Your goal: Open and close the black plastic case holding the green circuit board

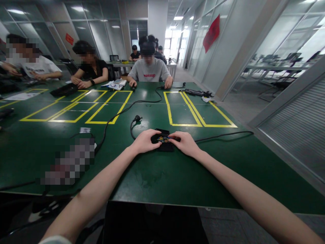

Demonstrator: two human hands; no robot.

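An opened black electrical housing [166, 147] lies on the green table between my hands, its inside facing up. Coloured wires and round brass-coloured parts show in it, too small to make out in detail. My left hand [146, 141] grips the housing's left side, thumb below and fingers above. From the right, my right hand [187, 144] has its thumb and fingers pinched on thin wires at the housing's right end. A black cable [223, 135] runs out to the right from under that hand. Behind my left hand, a black power plug [137, 118] rests on its bent cord.
On the left lies a blurred-out object [71, 162] with a cord and a small white label [85, 130]. A long black cable [127, 109] crosses the table. Yellow tape rectangles [185, 125] mark its far half. Several people sit opposite, one in a grey shirt [149, 69].
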